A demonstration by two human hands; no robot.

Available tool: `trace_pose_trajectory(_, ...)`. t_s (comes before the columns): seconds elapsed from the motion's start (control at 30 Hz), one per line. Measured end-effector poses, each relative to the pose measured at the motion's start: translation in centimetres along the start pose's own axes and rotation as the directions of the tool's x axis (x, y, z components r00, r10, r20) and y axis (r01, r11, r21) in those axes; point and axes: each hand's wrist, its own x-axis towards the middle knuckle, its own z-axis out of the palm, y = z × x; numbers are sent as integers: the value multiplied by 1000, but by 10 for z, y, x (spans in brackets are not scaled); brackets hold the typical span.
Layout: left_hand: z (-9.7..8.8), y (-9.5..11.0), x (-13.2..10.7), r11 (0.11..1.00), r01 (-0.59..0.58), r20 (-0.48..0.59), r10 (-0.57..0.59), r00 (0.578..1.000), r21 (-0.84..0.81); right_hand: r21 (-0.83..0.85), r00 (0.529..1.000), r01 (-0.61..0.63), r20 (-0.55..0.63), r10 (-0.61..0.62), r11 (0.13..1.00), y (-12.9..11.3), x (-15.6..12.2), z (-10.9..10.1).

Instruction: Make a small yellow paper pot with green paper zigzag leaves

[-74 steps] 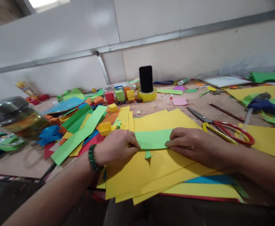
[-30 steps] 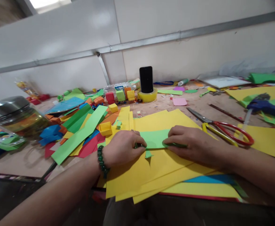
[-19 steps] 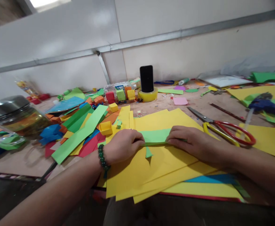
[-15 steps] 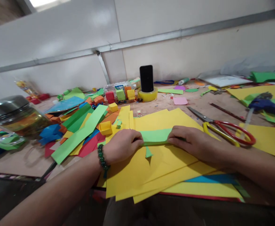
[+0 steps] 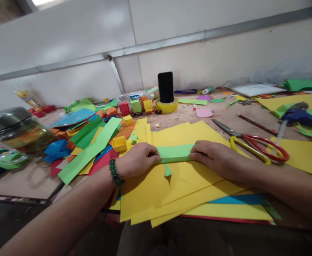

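A light green paper strip (image 5: pixel 175 153) is stretched level between my two hands, its near edge folded along the length. My left hand (image 5: pixel 141 160), with a green bead bracelet at the wrist, pinches the strip's left end. At the right end, the fingers and thumb of my right hand (image 5: pixel 207 154) are closed on it. Under both hands lies a stack of yellow paper sheets (image 5: pixel 156 202). Just below the strip, a small green paper scrap (image 5: pixel 168 170) stands up from the top sheet.
Red-and-yellow-handled scissors (image 5: pixel 252 142) lie right of the yellow sheets, near a blue glue gun (image 5: pixel 305 119). A phone (image 5: pixel 165 87) stands on a yellow tape roll (image 5: pixel 167 106) at the back. Left are a lidded jar (image 5: pixel 17 131), coloured strips and small folded paper boxes (image 5: pixel 119 143).
Both hands keep their hold on the green strip and have hardly moved. The whole view has shifted very slightly.
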Motion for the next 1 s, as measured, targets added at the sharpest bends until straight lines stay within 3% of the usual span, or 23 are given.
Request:
trace_pose_trajectory(0.37,0,-4,2,997,61,6,-61,998,-44,-23,983,-163,84,164,986,-12,-2,-9)
trace_pose_trajectory(0.67,-4,-6,2,985,43,88,-28,996,-166,124,991,-75,116,60,989,-2,2,-9)
trace_pose_trajectory(1.0,-5,-3,1,978,35,103,-14,995,-204,160,994,-86,81,74,983,-2,0,-5)
